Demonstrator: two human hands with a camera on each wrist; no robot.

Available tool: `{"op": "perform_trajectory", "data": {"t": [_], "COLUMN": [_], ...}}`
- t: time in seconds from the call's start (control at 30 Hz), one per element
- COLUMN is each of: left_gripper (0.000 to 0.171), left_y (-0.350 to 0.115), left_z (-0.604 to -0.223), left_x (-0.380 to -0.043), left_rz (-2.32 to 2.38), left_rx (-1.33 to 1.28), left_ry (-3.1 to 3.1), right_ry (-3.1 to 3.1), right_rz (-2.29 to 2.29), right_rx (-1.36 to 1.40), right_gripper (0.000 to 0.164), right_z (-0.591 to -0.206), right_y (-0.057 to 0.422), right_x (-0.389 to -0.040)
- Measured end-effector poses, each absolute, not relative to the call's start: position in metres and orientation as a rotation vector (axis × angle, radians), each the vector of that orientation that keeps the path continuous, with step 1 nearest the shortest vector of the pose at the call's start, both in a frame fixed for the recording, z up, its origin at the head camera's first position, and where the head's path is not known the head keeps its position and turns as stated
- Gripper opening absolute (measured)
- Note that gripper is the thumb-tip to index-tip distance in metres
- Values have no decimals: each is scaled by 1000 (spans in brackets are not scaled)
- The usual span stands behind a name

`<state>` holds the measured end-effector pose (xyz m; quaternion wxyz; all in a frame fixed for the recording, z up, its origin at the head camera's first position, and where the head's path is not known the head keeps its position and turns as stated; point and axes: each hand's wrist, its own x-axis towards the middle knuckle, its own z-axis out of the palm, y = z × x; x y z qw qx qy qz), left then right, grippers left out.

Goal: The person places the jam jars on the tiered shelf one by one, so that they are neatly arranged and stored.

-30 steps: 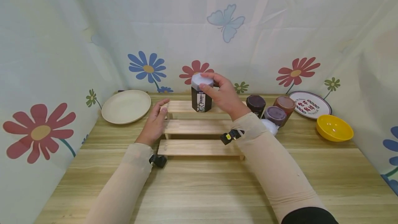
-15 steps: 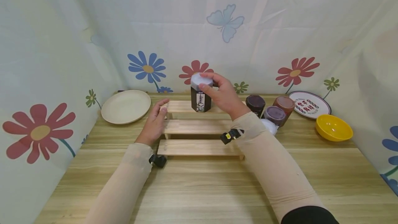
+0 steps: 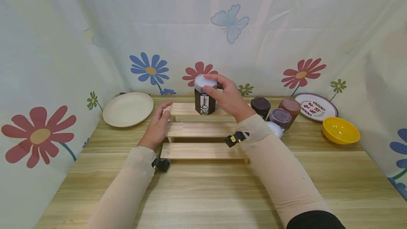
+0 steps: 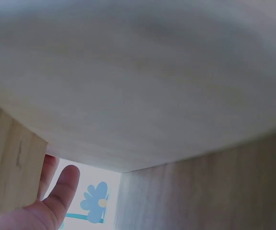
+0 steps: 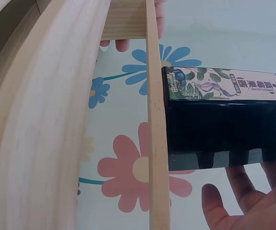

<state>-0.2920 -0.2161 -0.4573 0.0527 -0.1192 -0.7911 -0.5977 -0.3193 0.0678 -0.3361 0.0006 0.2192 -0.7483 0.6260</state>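
A dark octagonal jar (image 3: 205, 100) with a pale lid stands upright on the top tier of a three-step wooden rack (image 3: 206, 129). My right hand (image 3: 227, 94) holds it by the lid, thumb in front and fingers behind. In the right wrist view, the jar (image 5: 229, 127) has its base against the plank and its printed label shows. Around the rack's left end rests my left hand (image 3: 158, 124). Its thumb (image 4: 66, 191) and a fingertip reach past the wooden side panel in the left wrist view.
Several jars with dark and reddish lids (image 3: 281, 117) stand right of the rack; a white lid (image 3: 275, 129) is partly behind my sleeve. Beyond them are a printed white plate (image 3: 316, 107) and a yellow bowl (image 3: 341, 130). A cream plate (image 3: 128, 109) lies back left.
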Motion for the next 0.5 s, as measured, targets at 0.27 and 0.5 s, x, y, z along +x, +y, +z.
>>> {"op": "perform_trajectory", "data": {"t": [0.27,0.5], "left_gripper": [49,47], "left_y": [-215,-215], "left_z": [-455,-455], "left_x": [-290,-289], "left_rz": [-1822,-1831], "left_rx": [-377,-379], "left_ry": [-2402,-2388], "right_ry": [-2359,-2368], "right_rz": [1969,1941], "right_rx": [696,699], "right_gripper": [41,41], "right_z": [-337,-338], "right_y": [69,69], "right_x": [-320,-320]}}
